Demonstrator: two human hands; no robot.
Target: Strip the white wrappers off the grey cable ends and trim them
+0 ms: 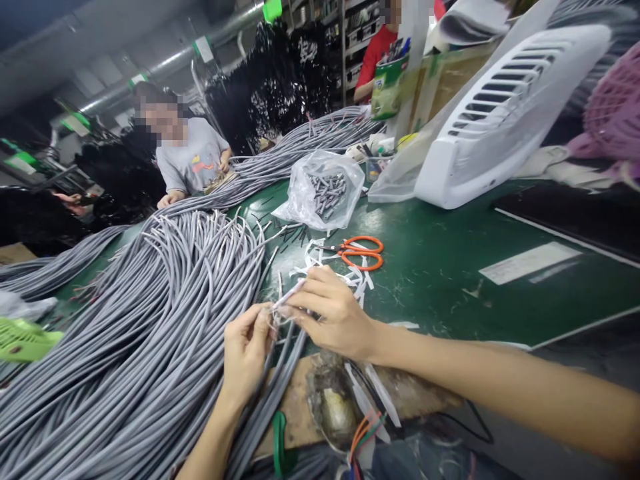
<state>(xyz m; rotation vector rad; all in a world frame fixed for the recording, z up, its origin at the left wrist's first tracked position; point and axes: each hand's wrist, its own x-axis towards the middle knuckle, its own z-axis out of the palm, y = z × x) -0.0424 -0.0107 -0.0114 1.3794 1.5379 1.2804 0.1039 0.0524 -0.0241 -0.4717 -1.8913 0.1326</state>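
Both of my hands meet over the front of the green table. My left hand point(249, 347) pinches a grey cable near its end, thumb against fingers. From the right, my right hand point(333, 310) has its fingers closed on the pale tip of that cable point(289, 295). Thin whitish strands show between the two hands, too fine to make out clearly. Just beyond my right hand lie orange-handled scissors point(361, 253) among white strips point(364, 280). A large bundle of grey cables point(165, 320) spreads out left of my left hand.
A clear plastic bag point(327, 190) of short grey pieces stands behind the scissors. On the right are a white slatted fan point(505, 113) and a pink fan point(615, 107). A co-worker in a grey shirt point(193, 157) sits across the table. A wooden board point(295, 407) lies at the front edge.
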